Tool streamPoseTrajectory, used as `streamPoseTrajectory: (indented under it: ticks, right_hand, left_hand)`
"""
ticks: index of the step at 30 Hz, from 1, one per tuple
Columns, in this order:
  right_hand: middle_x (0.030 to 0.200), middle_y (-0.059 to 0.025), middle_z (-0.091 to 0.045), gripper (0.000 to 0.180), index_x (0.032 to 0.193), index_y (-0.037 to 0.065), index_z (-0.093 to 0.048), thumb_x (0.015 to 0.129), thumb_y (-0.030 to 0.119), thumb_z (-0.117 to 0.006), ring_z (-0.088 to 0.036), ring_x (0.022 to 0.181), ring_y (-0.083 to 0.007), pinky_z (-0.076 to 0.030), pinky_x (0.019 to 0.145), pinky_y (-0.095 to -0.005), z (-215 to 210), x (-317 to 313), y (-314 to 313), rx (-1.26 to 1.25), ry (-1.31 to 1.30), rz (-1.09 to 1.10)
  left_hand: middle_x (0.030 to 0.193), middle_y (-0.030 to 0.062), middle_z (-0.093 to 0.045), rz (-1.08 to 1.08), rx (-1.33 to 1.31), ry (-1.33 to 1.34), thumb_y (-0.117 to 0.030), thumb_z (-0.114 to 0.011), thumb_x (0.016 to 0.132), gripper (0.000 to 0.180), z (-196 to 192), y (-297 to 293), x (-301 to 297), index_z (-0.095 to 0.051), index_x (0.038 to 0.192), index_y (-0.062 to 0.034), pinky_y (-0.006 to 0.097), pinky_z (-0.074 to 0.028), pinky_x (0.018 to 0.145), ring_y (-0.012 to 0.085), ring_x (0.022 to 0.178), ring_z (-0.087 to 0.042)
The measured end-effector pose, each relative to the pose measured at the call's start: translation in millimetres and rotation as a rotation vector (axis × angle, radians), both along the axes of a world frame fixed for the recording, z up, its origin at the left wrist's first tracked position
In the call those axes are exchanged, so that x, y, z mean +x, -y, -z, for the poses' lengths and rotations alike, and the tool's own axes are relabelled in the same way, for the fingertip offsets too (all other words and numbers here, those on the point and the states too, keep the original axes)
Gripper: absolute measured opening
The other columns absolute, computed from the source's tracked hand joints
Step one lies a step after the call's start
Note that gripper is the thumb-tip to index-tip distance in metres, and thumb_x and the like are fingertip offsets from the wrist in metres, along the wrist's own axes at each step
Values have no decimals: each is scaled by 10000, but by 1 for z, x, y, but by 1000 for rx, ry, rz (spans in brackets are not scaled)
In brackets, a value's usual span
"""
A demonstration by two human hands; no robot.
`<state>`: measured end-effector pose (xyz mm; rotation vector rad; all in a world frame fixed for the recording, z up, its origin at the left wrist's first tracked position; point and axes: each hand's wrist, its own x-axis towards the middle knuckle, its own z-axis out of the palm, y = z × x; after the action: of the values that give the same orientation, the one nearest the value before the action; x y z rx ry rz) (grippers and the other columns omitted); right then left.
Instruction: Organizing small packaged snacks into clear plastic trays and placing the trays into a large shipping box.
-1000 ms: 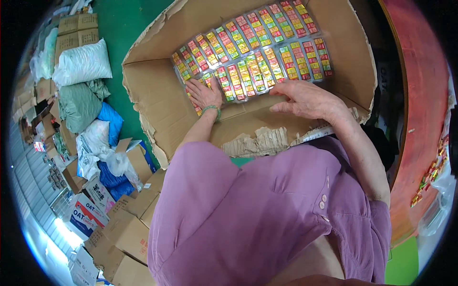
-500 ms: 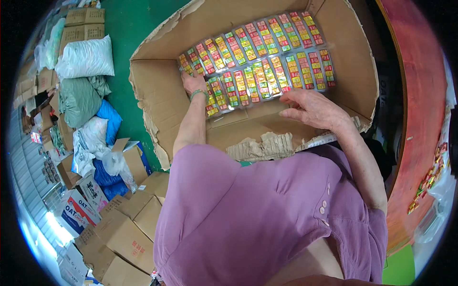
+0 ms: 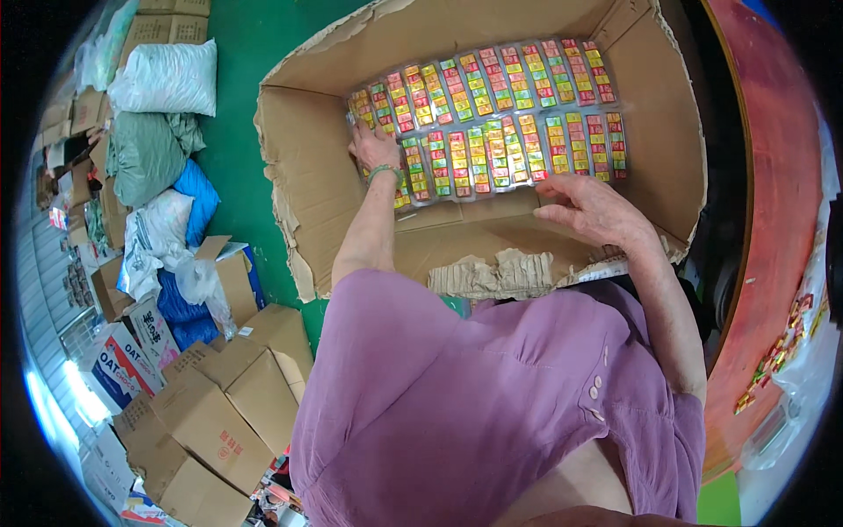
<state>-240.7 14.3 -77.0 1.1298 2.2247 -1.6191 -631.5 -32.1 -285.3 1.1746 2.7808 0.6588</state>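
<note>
A large open cardboard box (image 3: 299, 149) lies on the green floor in front of me. Inside it lie two rows of small colourful packets (image 3: 492, 114) in clear wrap, yellow, green and red. My left hand (image 3: 373, 147), with a green band at the wrist, rests flat on the left end of the packet rows. My right hand (image 3: 593, 209) hovers with spread fingers just below the lower row, near the box's near wall, holding nothing.
Torn cardboard scraps (image 3: 492, 274) lie at the box's near edge. Left of me are stuffed sacks (image 3: 167, 79), plastic bags (image 3: 189, 198) and several closed cartons (image 3: 219, 413). A red round surface (image 3: 773, 220) with loose packets (image 3: 777, 351) curves along the right.
My left hand slid leftward and farther into the box along the packets. The right hand drew back a little toward the near wall. The view shifted slightly.
</note>
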Motion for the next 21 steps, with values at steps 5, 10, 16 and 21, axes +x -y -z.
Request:
streamPoseTrajectory:
  ticks: [5,10,16,21]
  right_hand:
    - [1191,-203,-659,456,1269,19,-607,966,358,-650,-632,1136,-354,-503,970,-441,-1,1,-1,-36,-10,12]
    - [1219,-196,-690,495,1307,-8,-610,963,337,-696,-663,1149,-304,-525,981,-403,0,3,-4,-19,-10,6]
    - [1228,-177,-684,497,1322,-10,-600,965,322,-697,-656,1143,-271,-520,976,-385,-14,4,-5,-54,-64,54]
    - [1203,-148,-686,467,1321,-22,-592,972,272,-694,-647,1078,-209,-517,942,-352,-22,6,-6,-127,-46,67]
  left_hand:
    - [1401,258,-553,33,-20,16,-235,-629,955,502,-2,0,-4,-560,1385,15,490,-436,1053,451,1198,-529]
    - [1383,274,-550,49,12,-30,-265,-610,970,526,-1,0,-5,-519,1373,61,535,-415,1064,466,1217,-523]
    - [1375,290,-534,8,-12,50,-252,-571,977,532,17,-5,-23,-464,1396,57,541,-402,1082,481,1261,-506]
    - [1344,284,-551,15,-58,-56,-201,-562,962,508,35,2,-27,-466,1403,34,533,-417,1072,459,1255,-524]
